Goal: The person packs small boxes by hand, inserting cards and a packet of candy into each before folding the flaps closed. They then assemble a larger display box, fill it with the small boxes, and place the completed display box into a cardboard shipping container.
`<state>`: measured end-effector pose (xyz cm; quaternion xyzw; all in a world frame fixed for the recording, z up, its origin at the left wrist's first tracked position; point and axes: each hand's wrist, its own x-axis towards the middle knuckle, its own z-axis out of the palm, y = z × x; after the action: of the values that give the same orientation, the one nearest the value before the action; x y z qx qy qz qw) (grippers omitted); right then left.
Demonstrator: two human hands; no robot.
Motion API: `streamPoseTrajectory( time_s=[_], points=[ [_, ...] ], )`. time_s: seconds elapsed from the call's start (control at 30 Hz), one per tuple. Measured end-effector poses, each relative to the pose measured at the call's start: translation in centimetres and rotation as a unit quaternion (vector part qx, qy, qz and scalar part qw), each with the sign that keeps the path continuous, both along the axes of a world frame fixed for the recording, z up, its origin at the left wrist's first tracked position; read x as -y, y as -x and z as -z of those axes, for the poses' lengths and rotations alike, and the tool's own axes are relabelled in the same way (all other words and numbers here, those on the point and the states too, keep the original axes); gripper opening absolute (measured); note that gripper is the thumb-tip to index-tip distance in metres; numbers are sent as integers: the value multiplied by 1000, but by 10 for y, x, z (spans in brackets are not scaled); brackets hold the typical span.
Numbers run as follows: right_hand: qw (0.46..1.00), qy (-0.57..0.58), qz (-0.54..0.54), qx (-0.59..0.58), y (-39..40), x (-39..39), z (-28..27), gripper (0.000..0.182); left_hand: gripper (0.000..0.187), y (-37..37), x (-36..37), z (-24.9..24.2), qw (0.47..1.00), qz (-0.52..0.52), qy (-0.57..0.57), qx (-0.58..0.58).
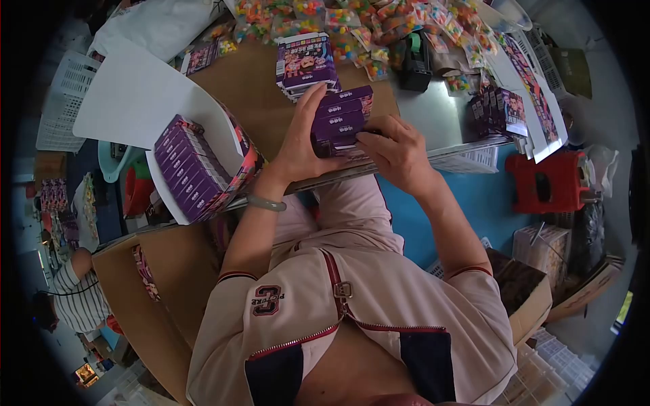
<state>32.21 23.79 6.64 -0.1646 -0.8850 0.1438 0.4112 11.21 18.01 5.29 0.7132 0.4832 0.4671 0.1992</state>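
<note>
Several small purple boxes (340,116) stand side by side in a row between my two hands, near the table's front edge. My left hand (302,139) is wrapped round their left side, its thumb and fingers spread along the row. My right hand (396,147) grips the right side with bent fingers. Just behind them lies a stack of flat purple printed cartons (305,62). To the left, a large display box (237,145) with a raised white flap holds a row of purple boxes (186,169).
Colourful candy bags (352,24) are heaped at the back. A black tape dispenser (416,62) stands right of the cartons, and more purple boxes (497,110) lie farther right. A red stool (548,183) and an open cardboard box (159,284) stand below the table. Another person (78,298) is at far left.
</note>
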Motion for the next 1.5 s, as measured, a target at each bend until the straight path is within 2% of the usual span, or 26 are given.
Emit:
streamPoseTrajectory(
  time_s=[0.17, 0.27, 0.33, 0.4, 0.43, 0.5, 0.53, 0.57, 0.67, 0.73, 0.87, 0.9, 0.97, 1.03, 1.07, 1.1, 1.13, 1.17, 1.2, 1.23, 1.27, 1.37, 1.4, 1.43, 1.47, 1.5],
  points=[
    [996, -55, -27, 58, 7, -2, -16, 25, 116, 4, -1, 11, 999, -4, 16, 45],
    [993, -61, -49, 85, 12, 6, -15, 24, 118, 2, 2, 9, 1000, -9, -22, 20],
    [991, -68, -56, 103, 12, 12, -14, 24, 121, 0, 6, 13, 997, 12, 27, 74],
    [994, 8, -62, 95, 8, 13, -14, 21, 121, -1, 8, 13, 996, 7, 34, 78],
    [993, 3, -64, 95, 7, 10, -15, 21, 122, -1, 8, 12, 996, 5, 45, 79],
    [992, 117, 48, -2, 4, 5, -13, 34, 122, -1, 6, 11, 999, -1, 0, 48],
    [992, 115, 46, -2, 6, 3, -9, 34, 122, -2, 6, 11, 999, -7, -41, 17],
    [980, 196, 18, -33, 11, 2, -1, 39, 122, -3, 7, 11, 999, -8, -43, 17],
    [891, 432, -66, -125, 32, 5, 31, 59, 125, -5, 8, 15, 997, 12, 19, 78],
    [789, 574, -124, -180, 43, 6, 41, 74, 132, -7, 8, 25, 966, 40, 45, 250],
    [751, 613, -134, -205, 40, 9, 41, 74, 139, -11, 9, 40, 984, -15, -14, 178],
    [753, 610, -139, -201, 34, 5, 42, 74, 135, -10, 9, 44, 977, -14, 2, 214],
    [729, 633, -205, -160, 16, -16, 46, 60, 133, 1, 14, 32, 970, -34, 2, 242],
    [746, 642, -174, 21, -14, -45, 36, 54, 137, 13, 24, 5, 922, 97, 126, 352],
    [798, 568, -195, 40, -5, -42, 10, 61, 140, 22, 27, 1, 894, 161, 159, 386],
    [842, 492, -214, 54, 4, -38, -21, 70, 140, 24, 33, -4, 899, 141, 149, 387],
    [881, 386, -258, 96, 16, -43, -31, 87, 136, 21, 39, -13, 830, 246, 182, 466],
    [872, 349, -326, 111, 35, -37, -55, 91, 132, 17, 45, -19, 742, 350, 209, 532],
    [859, 310, -389, 124, 53, -32, -78, 95, 132, 10, 52, -22, 749, 340, 202, 532],
    [836, 274, -444, 167, 69, -39, -87, 106, 129, 1, 58, -24, 693, 375, 180, 589],
    [834, 267, -453, 167, 80, -38, -96, 106, 126, -1, 62, -28, 631, 410, 157, 640],
    [867, 94, -433, 230, 114, -22, -132, 105, 120, 32, 84, -52, 682, 351, 176, 617],
    [865, 88, -438, 228, 123, -19, -143, 105, 117, 44, 93, -60, 701, 323, 189, 607],
    [866, 25, -427, 258, 133, -17, -153, 107, 114, 51, 99, -65, 719, 293, 202, 597],
    [863, -39, -414, 287, 142, -14, -158, 110, 114, 55, 103, -66, 724, 290, 198, 594],
    [861, -58, -421, 280, 153, -10, -157, 117, 112, 57, 106, -63, 693, 316, 193, 619]
  ],
)
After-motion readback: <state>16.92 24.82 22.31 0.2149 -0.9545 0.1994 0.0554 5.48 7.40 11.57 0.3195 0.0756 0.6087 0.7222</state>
